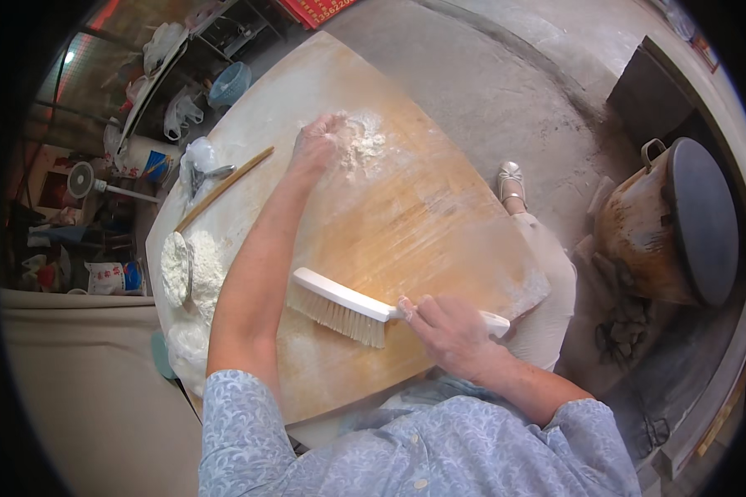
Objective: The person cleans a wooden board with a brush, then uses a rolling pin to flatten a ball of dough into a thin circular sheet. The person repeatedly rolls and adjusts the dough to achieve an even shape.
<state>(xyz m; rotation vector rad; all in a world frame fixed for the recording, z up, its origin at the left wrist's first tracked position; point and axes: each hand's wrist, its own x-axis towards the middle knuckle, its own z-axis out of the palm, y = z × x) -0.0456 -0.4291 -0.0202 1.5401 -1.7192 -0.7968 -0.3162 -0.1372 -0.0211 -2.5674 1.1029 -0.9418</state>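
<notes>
My right hand (451,329) is closed around the handle of a white bench brush (345,298), whose pale bristles face down over the floury wooden board (398,223). At the far part of the board, my left hand (319,141) has its fingers curled at a patch of white flour (363,138); whether it grips any flour cannot be seen. A thin wooden rolling pin (230,186) lies left of my left forearm. Near its lower end, a heap of flour (204,267) holds a scoop or bowl (177,268) filled with flour, partly behind its rim.
A plastic bag (200,155) with a metal utensil (214,174) lies at the board's left edge. Another person's leg and silver shoe (511,180) are at the right edge. A large lidded metal pot (653,223) stands farther right. A blue basket (230,84) and a fan (82,180) are beyond, at left.
</notes>
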